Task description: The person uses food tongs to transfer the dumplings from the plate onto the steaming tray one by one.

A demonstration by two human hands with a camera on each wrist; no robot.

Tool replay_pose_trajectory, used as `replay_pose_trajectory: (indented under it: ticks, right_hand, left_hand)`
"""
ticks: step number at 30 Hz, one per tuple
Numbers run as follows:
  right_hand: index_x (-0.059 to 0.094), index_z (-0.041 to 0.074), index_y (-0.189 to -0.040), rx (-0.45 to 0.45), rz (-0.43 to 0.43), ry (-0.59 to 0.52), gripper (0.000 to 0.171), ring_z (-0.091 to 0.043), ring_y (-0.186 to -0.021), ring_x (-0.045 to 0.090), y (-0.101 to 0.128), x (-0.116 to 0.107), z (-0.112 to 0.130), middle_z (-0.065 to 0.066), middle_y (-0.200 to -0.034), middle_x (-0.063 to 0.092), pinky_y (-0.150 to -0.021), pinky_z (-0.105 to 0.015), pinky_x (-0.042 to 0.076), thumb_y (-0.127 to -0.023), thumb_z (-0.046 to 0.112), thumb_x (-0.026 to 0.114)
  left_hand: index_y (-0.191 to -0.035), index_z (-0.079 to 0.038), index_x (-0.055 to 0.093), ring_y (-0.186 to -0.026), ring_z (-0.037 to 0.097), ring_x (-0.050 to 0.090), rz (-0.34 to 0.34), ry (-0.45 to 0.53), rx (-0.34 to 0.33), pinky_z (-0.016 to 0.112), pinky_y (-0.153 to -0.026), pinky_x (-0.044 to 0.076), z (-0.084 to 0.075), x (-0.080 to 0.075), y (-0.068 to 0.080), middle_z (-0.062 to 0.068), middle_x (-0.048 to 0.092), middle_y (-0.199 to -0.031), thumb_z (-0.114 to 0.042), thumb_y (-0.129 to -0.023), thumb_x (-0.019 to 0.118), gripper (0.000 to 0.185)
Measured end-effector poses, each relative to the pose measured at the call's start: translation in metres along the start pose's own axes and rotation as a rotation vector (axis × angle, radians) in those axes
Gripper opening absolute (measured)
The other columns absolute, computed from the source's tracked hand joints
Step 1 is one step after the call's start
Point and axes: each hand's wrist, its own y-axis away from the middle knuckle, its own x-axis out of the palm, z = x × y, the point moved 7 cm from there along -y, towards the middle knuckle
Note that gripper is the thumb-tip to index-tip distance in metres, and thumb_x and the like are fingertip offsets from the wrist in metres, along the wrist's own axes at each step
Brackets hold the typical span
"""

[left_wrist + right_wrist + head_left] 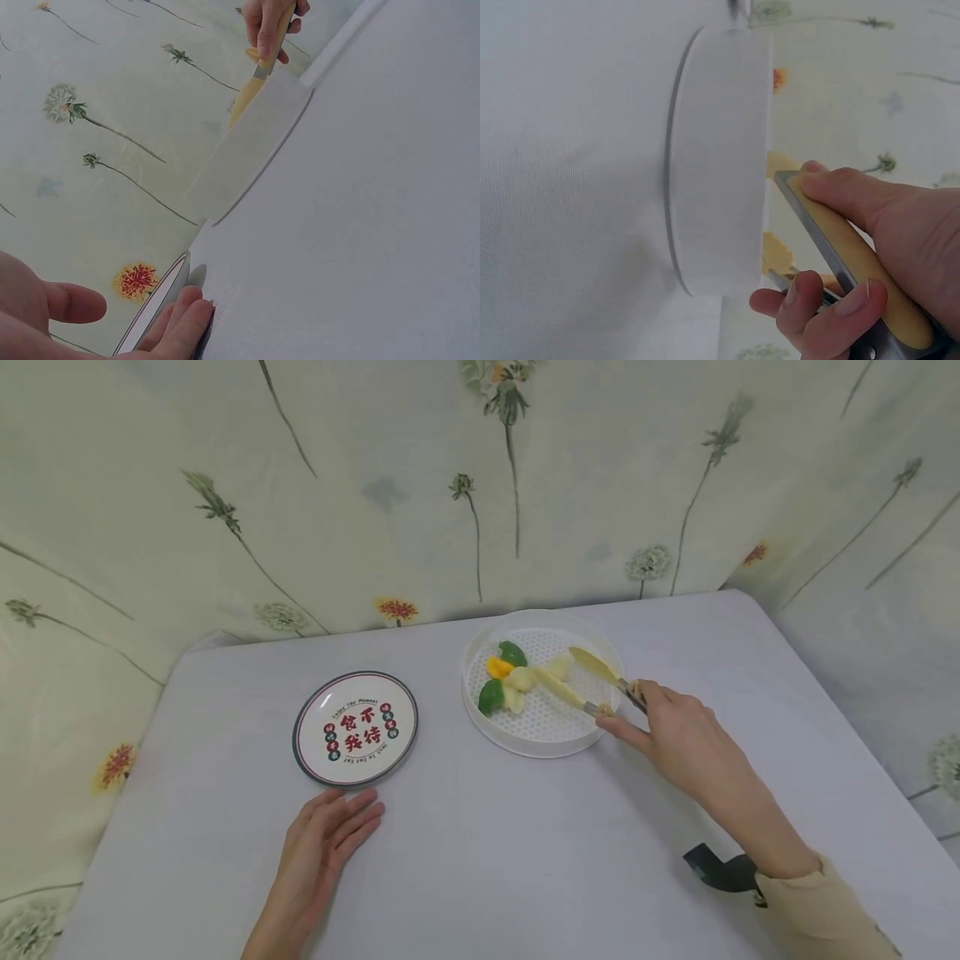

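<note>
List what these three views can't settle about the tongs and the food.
- Tongs tips: head view too small to show whether they touch the food.
- Both wrist views: the white basket wall hides the food.
- Plate lettering: too small in the head view; left wrist view shows only its rim, cut off behind the left hand.

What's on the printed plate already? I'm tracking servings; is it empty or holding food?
Empty: the plate shows only its printed lettering. All the food lies in the white basket.
</note>
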Motion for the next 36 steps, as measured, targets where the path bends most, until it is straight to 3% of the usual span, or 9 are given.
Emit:
replay_pose_trajectory:
  ticks: [8,12,16,36]
  right_hand:
    - [0.060,-0.012,-0.131,-0.023,-0.044,0.002,0.070,-0.030,-0.078,0.064,0.001,-0.006,0.004,-0.028,-0.105,0.073,-0.060,-0.044,0.059,-0.098,0.048,0.077]
    - [0.057,-0.013,-0.139,-0.013,-0.010,-0.010,0.077,-0.040,-0.094,0.072,-0.002,-0.007,0.011,-0.034,-0.122,0.072,-0.075,-0.057,0.066,-0.100,0.050,0.074]
    - [0.051,-0.015,-0.145,0.002,0.035,-0.025,0.085,-0.053,-0.118,0.070,-0.005,-0.005,0.019,-0.039,-0.137,0.065,-0.094,-0.067,0.064,-0.102,0.055,0.069]
    - [0.044,-0.006,-0.154,0.006,0.128,-0.076,0.105,-0.051,-0.137,0.061,-0.010,0.011,0.061,-0.033,-0.154,0.057,-0.111,-0.067,0.057,-0.093,0.074,0.069]
  left_hand:
    - [-0.163,-0.006,0.018,-0.123,0.017,0.075,0.005,-0.003,0.008,0.032,-0.113,0.061,-0.002,-0.001,0.002,0.020,0.057,-0.157,-0.026,-0.115,0.043,0.058]
    - [-0.164,-0.005,0.017,-0.124,0.017,0.074,0.016,-0.007,0.010,0.032,-0.114,0.061,-0.002,-0.001,0.002,0.021,0.055,-0.159,-0.025,-0.116,0.041,0.058]
    - [-0.165,-0.005,0.015,-0.126,0.018,0.073,0.023,-0.012,0.009,0.032,-0.114,0.060,-0.002,-0.001,0.002,0.023,0.052,-0.161,-0.026,-0.116,0.040,0.060]
    - [-0.165,-0.005,0.018,-0.126,0.019,0.073,0.014,-0.023,0.014,0.032,-0.113,0.061,-0.002,0.003,0.004,0.024,0.051,-0.162,-0.027,-0.116,0.041,0.059]
